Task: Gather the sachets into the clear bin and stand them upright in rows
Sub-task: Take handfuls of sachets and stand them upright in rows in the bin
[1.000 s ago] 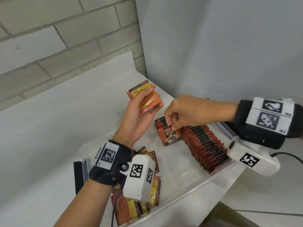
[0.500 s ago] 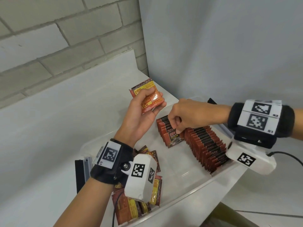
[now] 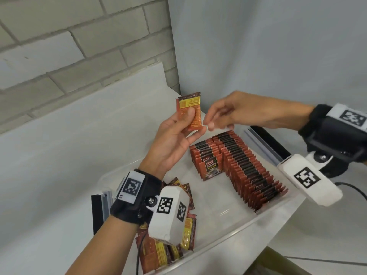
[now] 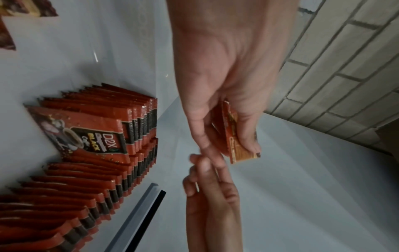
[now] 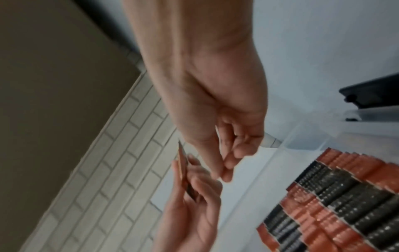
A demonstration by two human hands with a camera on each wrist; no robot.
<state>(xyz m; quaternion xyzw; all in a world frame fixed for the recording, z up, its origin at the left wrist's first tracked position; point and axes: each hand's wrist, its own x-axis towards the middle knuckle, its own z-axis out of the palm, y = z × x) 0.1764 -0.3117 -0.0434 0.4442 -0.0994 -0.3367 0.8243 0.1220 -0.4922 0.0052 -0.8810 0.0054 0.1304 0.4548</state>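
- Holding a small stack of coffee sachets [image 3: 190,114] upright above the bin, the left hand [image 3: 174,143] has thumb on the printed back and fingers curled behind; the left wrist view shows them pinched edge-on.
- Reaching in from the right, the right hand [image 3: 238,112] holds nothing; its fingertips [image 3: 210,127] are loosely extended and just beside the lower corner of the held sachets, touching or nearly so.
- Judged step: a hand-over, the right hand about to take one sachet off the stack for the short row.
- Inside the clear bin [image 3: 228,233], a long row of sachets [image 3: 252,171] stands upright along the right side; a short second row [image 3: 206,157] stands beside it, its front sachet reading "D2X BLACK".
- A loose pile of sachets [image 3: 164,249] lies flat at the bin's near left corner, partly hidden by the wrist camera, so much remains to sort.
- The next move calls for peeling off one sachet only, turning its face forward, and seating it against the short row without tipping it.
- The bin sits on a white tabletop [image 3: 59,165] in a corner, with a pale brick wall [image 3: 79,46] to the left and a plain grey wall [image 3: 268,46] behind.
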